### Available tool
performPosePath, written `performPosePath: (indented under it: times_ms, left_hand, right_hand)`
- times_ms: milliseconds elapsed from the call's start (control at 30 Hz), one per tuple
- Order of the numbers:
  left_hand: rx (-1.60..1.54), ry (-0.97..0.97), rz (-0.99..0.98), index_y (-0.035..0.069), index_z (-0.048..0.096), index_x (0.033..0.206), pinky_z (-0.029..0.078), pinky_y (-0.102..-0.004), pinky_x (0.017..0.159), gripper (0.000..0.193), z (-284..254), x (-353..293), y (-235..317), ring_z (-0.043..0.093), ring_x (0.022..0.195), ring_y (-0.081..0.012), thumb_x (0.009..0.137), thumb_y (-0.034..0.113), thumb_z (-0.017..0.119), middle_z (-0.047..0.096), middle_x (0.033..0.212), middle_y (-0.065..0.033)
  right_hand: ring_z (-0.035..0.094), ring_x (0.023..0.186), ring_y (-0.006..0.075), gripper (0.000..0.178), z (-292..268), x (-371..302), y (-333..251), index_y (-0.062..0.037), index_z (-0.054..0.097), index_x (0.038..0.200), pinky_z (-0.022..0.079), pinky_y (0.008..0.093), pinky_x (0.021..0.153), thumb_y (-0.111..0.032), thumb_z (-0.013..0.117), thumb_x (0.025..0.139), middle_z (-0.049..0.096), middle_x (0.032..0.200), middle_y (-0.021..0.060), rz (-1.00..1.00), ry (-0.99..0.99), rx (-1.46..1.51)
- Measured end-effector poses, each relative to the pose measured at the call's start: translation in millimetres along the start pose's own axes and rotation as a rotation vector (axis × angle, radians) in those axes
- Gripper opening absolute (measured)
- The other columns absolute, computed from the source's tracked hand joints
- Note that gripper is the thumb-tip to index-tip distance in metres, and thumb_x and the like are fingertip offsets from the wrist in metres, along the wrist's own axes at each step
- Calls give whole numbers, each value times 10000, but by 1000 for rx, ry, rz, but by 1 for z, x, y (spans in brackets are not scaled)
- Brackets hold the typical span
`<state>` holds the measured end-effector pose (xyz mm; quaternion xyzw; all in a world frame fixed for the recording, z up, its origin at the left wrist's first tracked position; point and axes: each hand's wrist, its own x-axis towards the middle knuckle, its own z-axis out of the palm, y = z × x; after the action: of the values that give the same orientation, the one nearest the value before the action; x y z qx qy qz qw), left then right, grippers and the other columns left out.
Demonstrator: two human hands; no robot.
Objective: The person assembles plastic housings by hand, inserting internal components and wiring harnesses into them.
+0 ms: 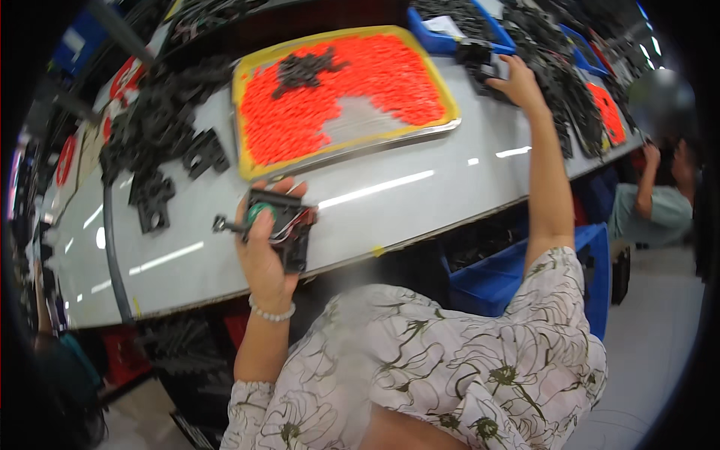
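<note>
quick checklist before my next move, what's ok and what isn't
1. Left hand gripping the black plastic housing: ok, thumb across its front.
2. Thin red and white wires seated in the housing: cannot tell, too small.
3. White beaded bracelet clear of the wires: ok, down on the wrist.
4. Right hand holding a part near the blue plastic bin: cannot tell, grip unclear.
5. Small orange-red pieces in the yellow-rimmed tray free of other parts: not ok, a black clump lies on them.
</note>
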<state>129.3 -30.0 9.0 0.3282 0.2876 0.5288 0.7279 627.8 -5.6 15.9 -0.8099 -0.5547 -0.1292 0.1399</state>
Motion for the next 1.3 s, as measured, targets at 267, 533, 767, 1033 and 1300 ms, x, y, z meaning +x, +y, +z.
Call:
performPosePath:
  times_ms: [267, 533, 767, 1033, 1300]
  left_hand:
    - [-26, -7, 7, 9, 407, 1199, 521, -484, 818, 378, -2, -2, 8, 506, 1110, -378, 862, 155, 498, 508, 1157, -241]
    - [-16, -18, -21, 6, 403, 1206, 522, -477, 820, 399, -2, -2, 9, 517, 1096, -375, 856, 166, 509, 515, 1152, -239]
    - [9, -45, -58, 13, 373, 1248, 519, -465, 828, 455, -5, -1, -1, 504, 1120, -354, 855, 198, 511, 497, 1167, -234]
    - [-14, -70, -139, 28, 355, 1274, 494, -501, 861, 500, -8, -5, -2, 480, 1146, -362, 855, 244, 522, 484, 1188, -223]
    - [-198, -217, -184, 40, 336, 1285, 500, -508, 840, 833, -21, -6, -10, 515, 1102, -355, 749, 644, 544, 518, 1147, -207]
  right_hand:
    - [521, 1068, 302, 690, -2, 30, 10, -112, 500, 1240, 417, 351, 896, -269, 758, 619, 528, 1171, 169, -122, -193, 92]
    - [504, 1052, 230, 672, -57, -56, -63, -71, 481, 1244, 400, 319, 908, -115, 759, 634, 505, 1114, 105, -190, -32, 375]
    - [423, 1143, 301, 736, -64, -145, -172, -80, 477, 1238, 363, 367, 972, -168, 771, 569, 444, 1221, 128, -477, -513, 645]
    - [411, 1158, 306, 732, -50, -152, -186, -99, 476, 1249, 351, 377, 990, -164, 754, 575, 455, 1225, 134, -534, -451, 607]
    - [432, 1136, 302, 726, -69, -143, -214, -61, 484, 1225, 373, 380, 954, -124, 735, 546, 469, 1208, 129, -603, -444, 756]
